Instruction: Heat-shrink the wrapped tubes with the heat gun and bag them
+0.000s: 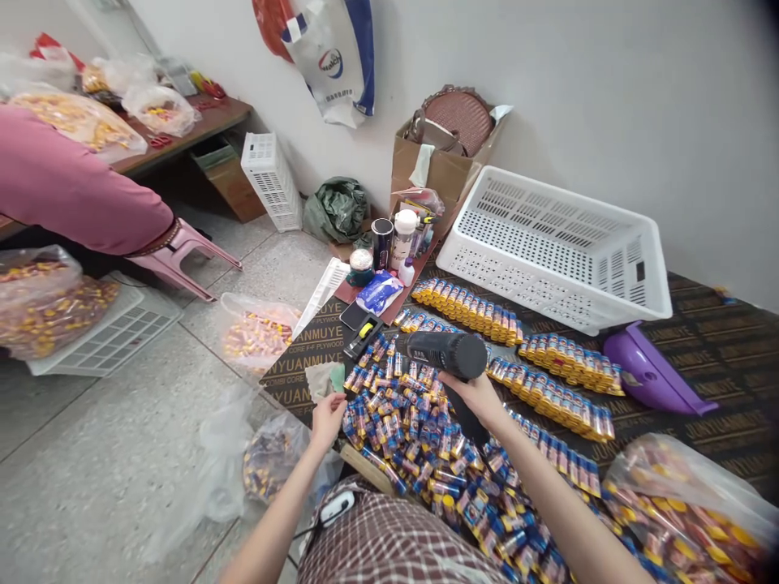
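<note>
A black heat gun or hair dryer (447, 352) is held by its handle in my right hand (478, 399), its nozzle pointing left over a pile of small blue-and-yellow wrapped tubes (419, 438). My left hand (329, 415) is at the pile's left edge, thumb and fingers pinched together; whatever lies between them is too small to make out. Just above it lies a pale cloth (319, 381). Beyond the pile, similar tubes stand in neat rows (551, 395). A black tape dispenser (363, 337) is left of the dryer.
A white plastic basket (551, 304) and a purple scoop (654, 377) are at the back right. A bag of tubes (687, 507) lies at right. Bottles (404, 235) stand behind. Another person's pink-clad body (79, 182) is at left.
</note>
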The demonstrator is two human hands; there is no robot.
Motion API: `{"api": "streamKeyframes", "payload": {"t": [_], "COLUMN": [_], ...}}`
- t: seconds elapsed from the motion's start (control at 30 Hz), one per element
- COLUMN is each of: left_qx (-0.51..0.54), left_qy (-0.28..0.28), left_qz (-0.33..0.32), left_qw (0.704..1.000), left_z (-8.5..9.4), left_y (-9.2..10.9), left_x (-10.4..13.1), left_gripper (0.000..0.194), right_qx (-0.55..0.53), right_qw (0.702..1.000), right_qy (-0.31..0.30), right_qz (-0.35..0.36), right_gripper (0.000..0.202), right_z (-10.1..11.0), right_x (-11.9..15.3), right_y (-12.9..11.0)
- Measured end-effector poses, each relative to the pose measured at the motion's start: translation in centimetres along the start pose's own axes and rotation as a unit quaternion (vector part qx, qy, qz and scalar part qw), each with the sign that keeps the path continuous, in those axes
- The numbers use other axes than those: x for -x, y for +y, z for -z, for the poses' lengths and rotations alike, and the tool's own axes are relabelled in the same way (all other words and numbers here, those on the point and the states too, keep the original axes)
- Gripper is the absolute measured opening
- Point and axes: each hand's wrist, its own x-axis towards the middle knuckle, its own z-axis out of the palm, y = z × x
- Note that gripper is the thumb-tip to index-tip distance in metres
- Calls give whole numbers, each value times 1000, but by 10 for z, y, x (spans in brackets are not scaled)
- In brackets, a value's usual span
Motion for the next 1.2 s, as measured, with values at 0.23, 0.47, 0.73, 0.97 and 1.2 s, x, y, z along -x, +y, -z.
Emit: {"api": "streamKeyframes", "payload": {"t": [0.23, 0.47, 0.73, 0.97, 1.2], "left_qx": [-13, -9, -187, -310, -433], "left_qy": [-4, -11, -118, -333, -242], "left_qz": [16, 3, -173, -459, -462], "left_qw": [1000, 1000, 960, 763, 736], "left_z": [3, 2, -80, -171, -119], "left_y": [9, -1, 73, 131, 104], "left_x": [4, 0, -19, -25, -52], "left_gripper": [22, 23, 25, 30, 39], "right_qx": [32, 62, 76, 71, 24], "right_qw": [999, 998, 981, 967, 976], "right_qy": [-38, 5, 149, 213, 191], "right_qz": [13, -24, -94, -121, -106], "right_gripper": [39, 36, 40, 46, 40], "right_z": [-11, 31, 102, 123, 105], "right_x": [9, 48, 112, 143, 124], "right_y": [-21, -15, 0, 14, 25]}}
